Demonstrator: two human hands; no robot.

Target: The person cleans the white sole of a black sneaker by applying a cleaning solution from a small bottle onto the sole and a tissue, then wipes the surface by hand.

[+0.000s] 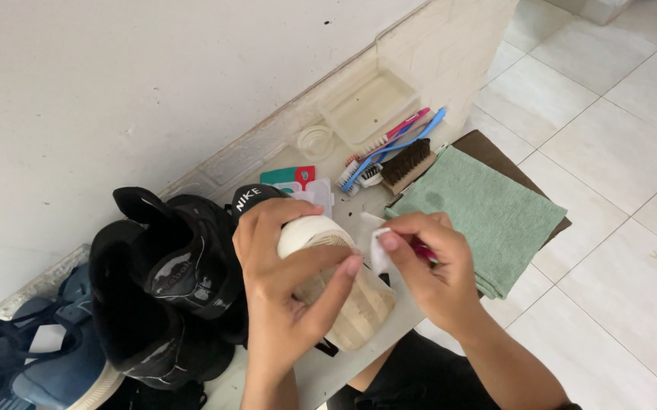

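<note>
left hand [283,281] wrapped around beige shoe [347,292] at centre over the mat, right hand [427,266] pinching small white wipe [379,254] against shoe's white toe, black sneakers [169,288] just left, green towel [488,212] and brushes [393,156] behind

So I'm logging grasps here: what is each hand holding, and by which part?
The left hand wraps a beige shoe around its white toe end. The right hand pinches a small white wipe against that shoe; a pink object shows in its grip, unclear.
</note>
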